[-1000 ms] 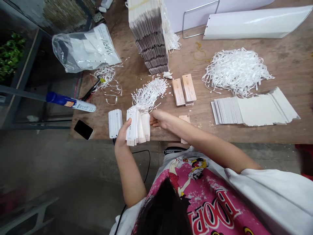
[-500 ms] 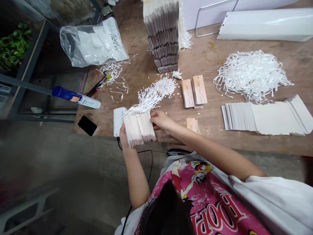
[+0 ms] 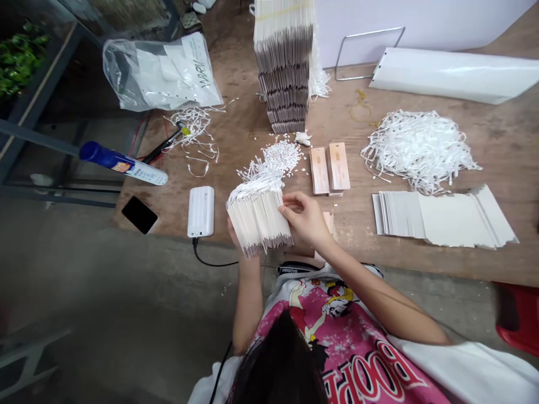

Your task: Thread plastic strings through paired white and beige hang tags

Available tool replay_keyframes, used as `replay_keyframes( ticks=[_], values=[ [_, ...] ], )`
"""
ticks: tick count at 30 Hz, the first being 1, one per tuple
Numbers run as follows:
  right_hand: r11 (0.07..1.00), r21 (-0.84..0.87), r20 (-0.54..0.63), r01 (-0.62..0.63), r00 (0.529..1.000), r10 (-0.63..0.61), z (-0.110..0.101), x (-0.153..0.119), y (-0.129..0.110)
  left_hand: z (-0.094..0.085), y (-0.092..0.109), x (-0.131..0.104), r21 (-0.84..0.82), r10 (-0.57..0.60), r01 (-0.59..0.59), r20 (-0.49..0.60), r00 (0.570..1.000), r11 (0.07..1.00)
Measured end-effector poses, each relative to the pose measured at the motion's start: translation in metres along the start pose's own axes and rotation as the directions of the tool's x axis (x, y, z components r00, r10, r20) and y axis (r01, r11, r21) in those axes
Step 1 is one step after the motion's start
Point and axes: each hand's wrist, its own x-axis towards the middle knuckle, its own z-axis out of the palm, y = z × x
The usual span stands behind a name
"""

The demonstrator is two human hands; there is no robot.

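A thick bundle of cream paper tags point(image 3: 263, 221) with white strings point(image 3: 256, 186) at its far end is held at the table's front edge. My left hand point(image 3: 233, 232) is closed around its left side and underside, its fingers mostly hidden behind the tags. My right hand point(image 3: 306, 217) is at the bundle's right edge, thumb and index finger closed on the outermost tags. Just beyond the strings lies a heap of small white bits point(image 3: 283, 156). Two short stacks of peach tags point(image 3: 329, 168) sit beyond my right hand.
A tall stack of tags point(image 3: 284, 67) stands at the back. To the right lie a pile of white strings point(image 3: 421, 148) and a row of pale cards point(image 3: 446, 217). On the left are a white power bank point(image 3: 201, 211) with a cable, a phone point(image 3: 140, 215), a spray can point(image 3: 124, 164) and a plastic bag point(image 3: 162, 73).
Both hands and the tag bundle have moved right, away from the power bank. My right hand's thumb now shows at the bundle's edge. The whole view has shifted slightly.
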Motion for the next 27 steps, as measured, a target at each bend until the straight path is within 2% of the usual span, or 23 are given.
replay_keyframes(
  ticks=[6, 10, 13, 16, 19, 23, 27],
  values=[
    [0.985, -0.111, -0.056, 0.135, 0.988, -0.142, -0.025, -0.014, -0.001, 0.026, -0.027, -0.007, -0.072, -0.036, 0.037, 0.002, 0.999, 0.997],
    [0.916, -0.304, -0.089, 0.262, 0.949, -0.302, -0.036, -0.024, -0.001, 0.040, -0.026, -0.017, -0.165, -0.063, 0.069, 0.044, 0.997, 0.984],
    [0.882, -0.375, 0.006, 0.285, 0.952, -0.305, -0.039, -0.033, 0.000, 0.046, -0.020, -0.025, -0.222, -0.093, 0.112, 0.095, 0.991, 0.969],
    [0.881, -0.404, 0.124, 0.246, 0.969, -0.214, -0.032, -0.040, 0.003, 0.048, -0.022, -0.031, -0.173, -0.106, 0.123, 0.104, 0.989, 0.977],
    [0.877, -0.430, 0.135, 0.214, 0.976, -0.172, -0.018, -0.042, 0.008, 0.049, -0.028, -0.036, -0.053, -0.127, 0.134, 0.122, 0.984, 0.990],
    [0.876, -0.405, 0.135, 0.260, 0.965, -0.224, -0.002, -0.038, 0.010, 0.052, -0.032, -0.043, -0.017, -0.080, 0.084, 0.151, 0.985, 0.996],
    [0.870, -0.283, 0.232, 0.404, 0.909, -0.347, 0.003, -0.032, 0.016, 0.046, -0.029, -0.040, -0.005, 0.000, 0.001, 0.206, 0.979, 1.000]
  ],
)
